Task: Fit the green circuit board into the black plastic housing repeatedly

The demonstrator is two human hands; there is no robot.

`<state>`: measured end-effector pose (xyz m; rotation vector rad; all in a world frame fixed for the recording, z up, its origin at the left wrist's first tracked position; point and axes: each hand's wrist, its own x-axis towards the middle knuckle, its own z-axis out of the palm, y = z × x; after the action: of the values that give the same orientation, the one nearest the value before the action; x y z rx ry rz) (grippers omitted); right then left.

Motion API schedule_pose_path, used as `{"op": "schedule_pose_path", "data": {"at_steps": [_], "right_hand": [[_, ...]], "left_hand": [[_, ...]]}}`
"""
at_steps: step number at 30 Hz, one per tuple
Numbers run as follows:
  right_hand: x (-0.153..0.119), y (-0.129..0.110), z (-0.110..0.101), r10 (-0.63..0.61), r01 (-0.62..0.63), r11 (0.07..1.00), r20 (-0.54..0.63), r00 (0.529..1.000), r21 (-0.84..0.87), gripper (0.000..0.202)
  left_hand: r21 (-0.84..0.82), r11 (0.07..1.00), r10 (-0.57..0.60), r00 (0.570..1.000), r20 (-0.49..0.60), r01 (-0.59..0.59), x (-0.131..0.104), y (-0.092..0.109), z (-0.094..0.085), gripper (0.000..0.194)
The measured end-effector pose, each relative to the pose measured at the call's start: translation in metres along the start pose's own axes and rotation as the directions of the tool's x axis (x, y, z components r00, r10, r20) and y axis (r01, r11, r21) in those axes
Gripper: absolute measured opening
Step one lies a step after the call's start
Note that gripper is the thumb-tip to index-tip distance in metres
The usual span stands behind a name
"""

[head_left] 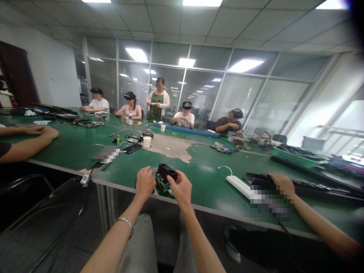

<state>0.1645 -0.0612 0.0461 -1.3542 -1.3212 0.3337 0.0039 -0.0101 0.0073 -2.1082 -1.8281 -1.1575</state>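
A black box-shaped casing (167,170) is in my right hand (182,186), the thumb on its near side and the fingers behind it. Below and against the casing, a green circuit board (163,184) with small parts shows at the table's near edge. My left hand (146,183) is just left of them, its fingers bent inward and closed. Its fingertips come close to the board's left side; what they pinch, if anything, is hidden. A bracelet circles my left wrist.
The green table (199,189) carries a white power strip (239,186) to the right, beside another person's hand (283,185). A paper cup (147,141) and a dark phone-like slab (132,148) lie ahead. Another person's arms (31,138) rest at left. Several people are across the table.
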Motion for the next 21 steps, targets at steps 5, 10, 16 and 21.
{"op": "schedule_pose_path", "data": {"at_steps": [5, 10, 16, 21], "right_hand": [[-0.005, -0.004, 0.007, -0.032, 0.033, 0.994, 0.014, 0.999, -0.102, 0.047], [-0.011, -0.003, 0.009, -0.089, 0.093, 0.968, 0.029, 0.996, -0.234, 0.046], [-0.014, -0.005, 0.009, -0.102, 0.127, 0.92, 0.087, 0.991, -0.372, 0.046], [-0.025, 0.001, 0.007, -0.097, 0.159, 0.877, 0.157, 0.983, -0.454, 0.049]], "left_hand": [[0.004, 1.0, -0.011, 1.0, -0.017, 0.011, 0.0, -0.001, 0.0, 0.034], [-0.01, 1.0, 0.007, 0.999, -0.042, -0.008, 0.0, -0.002, 0.001, 0.041], [-0.013, 1.0, 0.027, 0.998, -0.058, -0.028, 0.0, -0.002, 0.0, 0.053], [-0.008, 0.999, 0.038, 0.999, -0.034, -0.038, 0.0, -0.002, -0.002, 0.047]]}}
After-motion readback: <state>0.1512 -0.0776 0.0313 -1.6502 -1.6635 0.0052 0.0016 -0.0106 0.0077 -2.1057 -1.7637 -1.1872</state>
